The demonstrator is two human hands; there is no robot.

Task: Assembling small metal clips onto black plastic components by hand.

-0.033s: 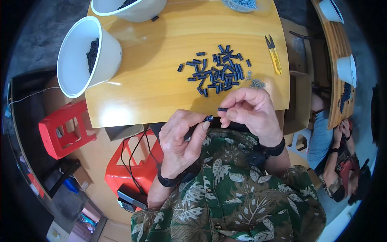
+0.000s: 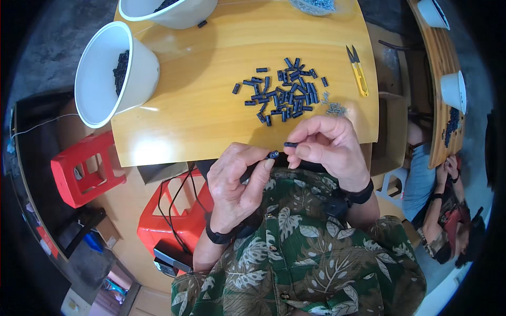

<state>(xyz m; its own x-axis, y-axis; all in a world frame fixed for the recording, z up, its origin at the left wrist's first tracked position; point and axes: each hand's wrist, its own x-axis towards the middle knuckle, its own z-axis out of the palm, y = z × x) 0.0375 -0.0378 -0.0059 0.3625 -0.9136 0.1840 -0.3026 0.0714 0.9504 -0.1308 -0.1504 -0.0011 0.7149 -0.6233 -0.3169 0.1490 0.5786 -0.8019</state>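
Observation:
Between the thumb and finger of my left hand (image 2: 234, 181) is a small black cylinder (image 2: 272, 155), its end face turned up with a lighter spot in it. My right hand (image 2: 333, 151) pinches another small black piece (image 2: 290, 144), partly hidden by the fingers. The two pieces are close together but apart, just off the near table edge. Beyond my hands lies a loose pile of short black cylinders (image 2: 287, 97), some showing holes in their sides. A little heap of tiny metal parts (image 2: 336, 109) sits at the pile's right, just past my right hand.
Yellow-handled thread snips (image 2: 360, 76) lie at the table's (image 2: 200, 116) right side. White tubs (image 2: 143, 68) with black parts stand at the left; a clear bag of bluish parts (image 2: 315, 6) is at the far edge. Red stools (image 2: 176, 226) stand lower left. Another person (image 2: 443, 205) sits at right.

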